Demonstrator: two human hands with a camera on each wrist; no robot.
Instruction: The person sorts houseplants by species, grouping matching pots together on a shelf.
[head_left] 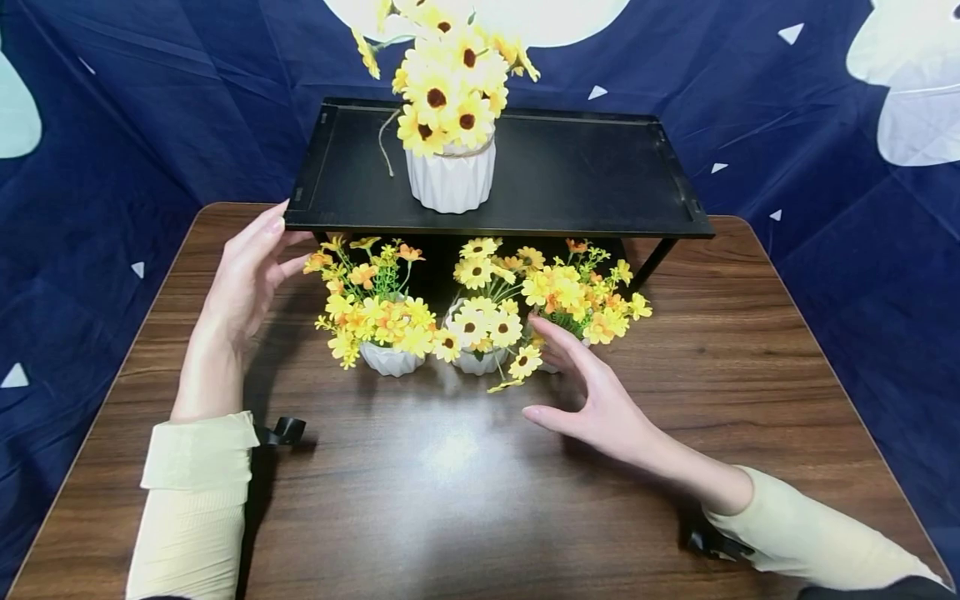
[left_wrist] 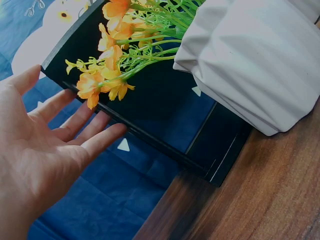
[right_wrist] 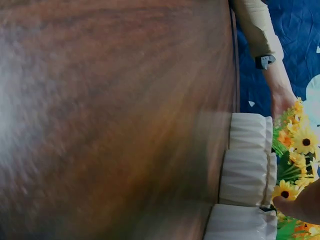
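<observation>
A black two-level shelf stands at the back of the table. At its left front corner, my left hand touches the edge with spread, mostly straight fingers. On its top sits a white fluted pot of yellow daisies with dark centres. Three more pots line up lower down: orange-yellow flowers at left, daisies in the middle, and orange-yellow flowers at right. My right hand, thumb apart from the fingers, is beside the middle and right pots, its fingertips by the blooms.
The brown wooden table extends in front of the pots. Behind it hangs a dark blue cloth with white shapes. Thin shelf legs stand near the flowers. A black strap sticks out from the left sleeve.
</observation>
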